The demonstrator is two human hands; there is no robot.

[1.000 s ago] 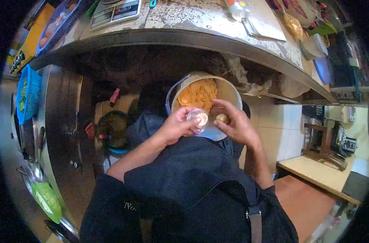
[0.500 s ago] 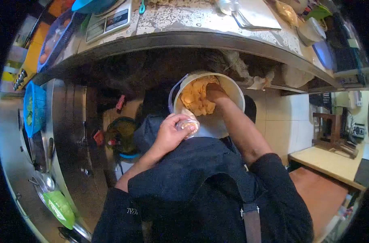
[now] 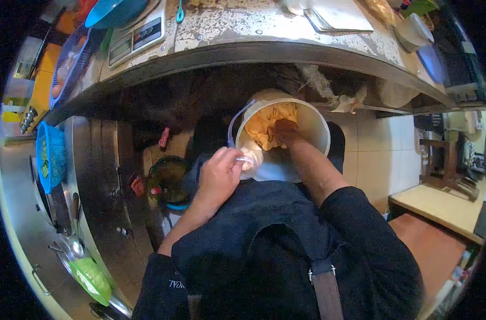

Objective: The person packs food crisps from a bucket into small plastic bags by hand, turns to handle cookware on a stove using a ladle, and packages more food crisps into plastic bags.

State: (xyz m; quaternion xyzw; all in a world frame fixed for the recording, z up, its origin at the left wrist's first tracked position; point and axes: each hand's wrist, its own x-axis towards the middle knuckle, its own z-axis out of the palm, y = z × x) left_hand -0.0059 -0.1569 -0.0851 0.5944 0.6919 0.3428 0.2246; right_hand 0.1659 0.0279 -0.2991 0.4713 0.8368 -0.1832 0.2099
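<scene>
1. Well, in the head view, my left hand [image 3: 219, 173] is closed, thumb against fingers, around a clear plastic pack [image 3: 251, 159] with something pale in it. I hold it at the near rim of the bucket [image 3: 322, 125], probably so that its contents stay close to the opening.

2. My right hand [image 3: 288, 133] is down inside the bucket, among the orange slices [image 3: 259, 128]. Its fingers are buried or in shadow, so I cannot tell whether they are spread, bunched or gripping any slices.

3. The slices lie piled towards the far side of the bucket, leaving the near inside wall bare. The bucket's mouth faces up towards me, which seems to let me reach in with a straight forearm.

4. The bucket sits between my knees, just below the edge of the counter [image 3: 227, 53], likely to keep it steady while both hands are busy. Its handle [image 3: 233, 125] hangs on the left side, out of my right arm's way.

5. Up on the counter, the scale [image 3: 136, 42] and the papers [image 3: 341, 16] lie well apart from both hands.
</scene>
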